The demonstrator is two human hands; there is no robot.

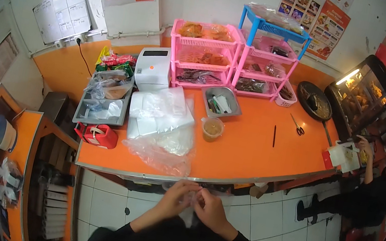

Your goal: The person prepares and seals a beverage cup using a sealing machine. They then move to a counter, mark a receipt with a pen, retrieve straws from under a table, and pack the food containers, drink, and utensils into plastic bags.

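Plastic [188, 214] between left hand [176, 201] and right hand [212, 209], printed posters [329, 30] beyond

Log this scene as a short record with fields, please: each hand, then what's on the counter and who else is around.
Left grip: closed on clear plastic
Right grip: closed on the same plastic
Hand position: close together, by the near edge of the orange counter
Counter, left: red holder, white machine
Counter, middle: clear tub, grey tray
Counter, right: scissors, thin black stick, dark pan
Counter, back: pink racks
Other people: one person in dark clothing, far right
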